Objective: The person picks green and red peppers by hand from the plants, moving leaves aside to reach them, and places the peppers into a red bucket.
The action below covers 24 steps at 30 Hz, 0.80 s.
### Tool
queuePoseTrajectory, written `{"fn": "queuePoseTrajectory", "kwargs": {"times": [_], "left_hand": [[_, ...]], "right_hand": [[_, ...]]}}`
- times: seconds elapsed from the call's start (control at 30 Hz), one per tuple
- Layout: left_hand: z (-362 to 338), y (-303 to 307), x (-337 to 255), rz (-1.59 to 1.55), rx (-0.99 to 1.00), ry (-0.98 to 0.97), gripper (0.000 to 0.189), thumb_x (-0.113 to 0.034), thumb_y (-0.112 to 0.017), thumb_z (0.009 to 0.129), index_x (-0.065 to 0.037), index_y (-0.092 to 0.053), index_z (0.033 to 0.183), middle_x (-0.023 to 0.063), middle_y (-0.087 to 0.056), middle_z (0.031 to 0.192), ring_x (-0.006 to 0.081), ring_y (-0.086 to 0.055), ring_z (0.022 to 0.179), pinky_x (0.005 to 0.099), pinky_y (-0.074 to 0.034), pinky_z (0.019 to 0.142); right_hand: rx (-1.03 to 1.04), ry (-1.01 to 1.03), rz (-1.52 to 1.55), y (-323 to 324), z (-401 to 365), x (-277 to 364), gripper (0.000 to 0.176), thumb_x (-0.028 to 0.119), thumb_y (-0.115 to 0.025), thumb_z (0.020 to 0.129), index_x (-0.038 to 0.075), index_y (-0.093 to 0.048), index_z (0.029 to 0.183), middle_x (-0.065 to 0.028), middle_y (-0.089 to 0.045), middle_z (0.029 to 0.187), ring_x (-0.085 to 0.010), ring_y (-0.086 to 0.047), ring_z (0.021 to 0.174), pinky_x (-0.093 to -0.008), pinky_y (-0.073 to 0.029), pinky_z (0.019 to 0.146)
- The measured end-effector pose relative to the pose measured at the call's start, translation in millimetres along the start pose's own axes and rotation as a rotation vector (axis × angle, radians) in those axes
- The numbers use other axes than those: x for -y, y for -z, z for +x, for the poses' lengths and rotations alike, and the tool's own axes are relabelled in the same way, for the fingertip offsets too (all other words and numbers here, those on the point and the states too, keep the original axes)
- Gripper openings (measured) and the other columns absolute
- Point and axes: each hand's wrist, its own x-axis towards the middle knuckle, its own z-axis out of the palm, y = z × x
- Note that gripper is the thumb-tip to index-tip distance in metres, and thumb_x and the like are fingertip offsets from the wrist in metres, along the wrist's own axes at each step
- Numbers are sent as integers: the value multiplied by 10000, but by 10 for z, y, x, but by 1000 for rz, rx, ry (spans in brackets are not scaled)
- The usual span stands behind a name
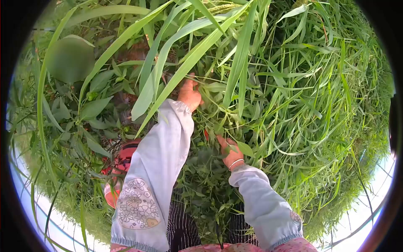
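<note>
Both my arms, in pale sleeve covers, reach forward into leafy green plants [201, 168]. My left hand [190, 95] is in the foliage near the centre, its fingers bent among stems and partly hidden by leaves; what it holds, if anything, does not show. Lower and to the right, my right hand [230, 152] touches the leaves, with a white band at its wrist and a leaf over part of its fingers. A small red pepper-like thing [206, 134] hangs just left of the right fingertips.
Long grass blades [193, 63] cross the view above my left hand. Dense grass [327, 117] fills the right side. A red and pink object [126, 155], partly covered by leaves, lies left of my left sleeve. Dark striped trousers [182, 227] show below.
</note>
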Motion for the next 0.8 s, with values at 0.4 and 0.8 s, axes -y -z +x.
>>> {"fn": "queuePoseTrajectory", "kwargs": {"times": [0.4, 0.8], "left_hand": [[-853, -666, 563, 501, 39, -507, 682, 68, -501, 686, -170, -338, 1305, 112, -426, 1268, 391, -580, 857, 457, -480, 715], [-1075, -522, 483, 630, 96, -424, 738, 23, -541, 716, -148, -267, 1380, 157, -440, 1295, 354, -557, 993, 429, -493, 782]], "right_hand": [[116, 91, -92, 293, -170, 295, 440, 10, -499, 769, 119, -490, 1195, -172, -569, 1082, -349, -570, 956, -417, -482, 798], [-201, -18, 349, 1214, 1040, 680, 297, 125, -594, 828, 22, -574, 1106, -80, -628, 949, -164, -618, 838, -261, -490, 663]]}}
